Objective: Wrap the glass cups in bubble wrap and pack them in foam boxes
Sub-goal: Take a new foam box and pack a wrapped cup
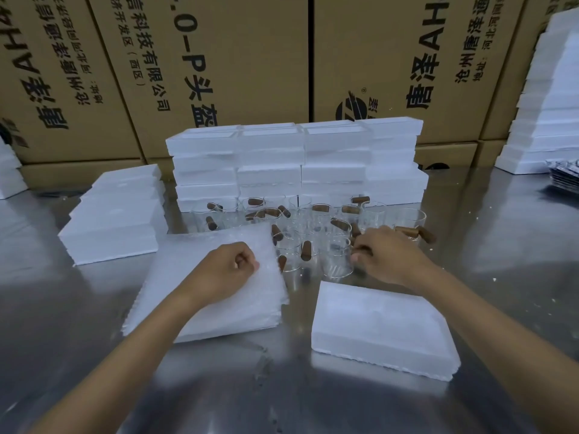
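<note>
Head view, packing station, steel worktop (pixel 470 245).

Cups (pixel 313 233): clear glass with brown wooden handles, clustered mid-worktop within easy reach of both hands; none wrapped yet.

Bubble wrap (pixel 194 292): stack of cut sheets, just left of the cups, placed so a sheet can be drawn without stretching.

Foam box (pixel 379 327): one lying flat, near right, apparently staged to take the next cup. More foam boxes (pixel 297 161) stacked behind the cups, with further piles at left and far right.

Left hand (pixel 232 267): curled on the far right corner of the wrap, seemingly pinching the top sheet to peel it off.

Right hand (pixel 385 255): fingers curled at the cups' right edge, apparently closing on one; blur hides whether it grips.

Cartons (pixel 250 57): printed cardboard, walling the back.
</note>
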